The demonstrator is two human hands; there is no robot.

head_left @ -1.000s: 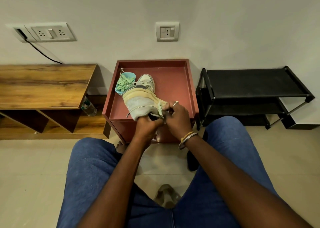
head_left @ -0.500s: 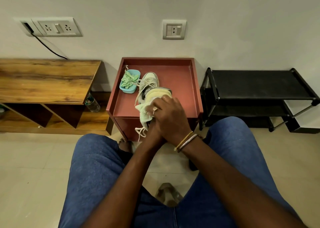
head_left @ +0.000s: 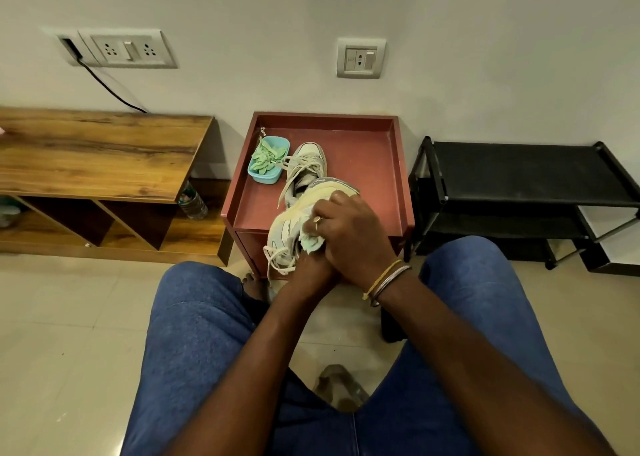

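Note:
A cream sneaker (head_left: 285, 228) is held over the front edge of the red side table (head_left: 381, 164), its laces hanging down. My left hand (head_left: 310, 270) grips it from below and is mostly hidden under my right hand (head_left: 349, 234). My right hand holds a crumpled pale green wipe (head_left: 311, 243) pressed against the sneaker's side. The second sneaker (head_left: 310, 163) lies on the table behind, laces loose. A blue tub of green wipes (head_left: 268, 160) stands to its left.
A wooden bench (head_left: 97, 154) with open shelves stands at the left, a water bottle (head_left: 192, 203) beside it. A black shoe rack (head_left: 512, 178) stands at the right. My knees in blue jeans frame the tiled floor below.
The held sneaker has been turned from sole-up onto its side. My right hand moved from pinching at its edge to lying over it with the wipe.

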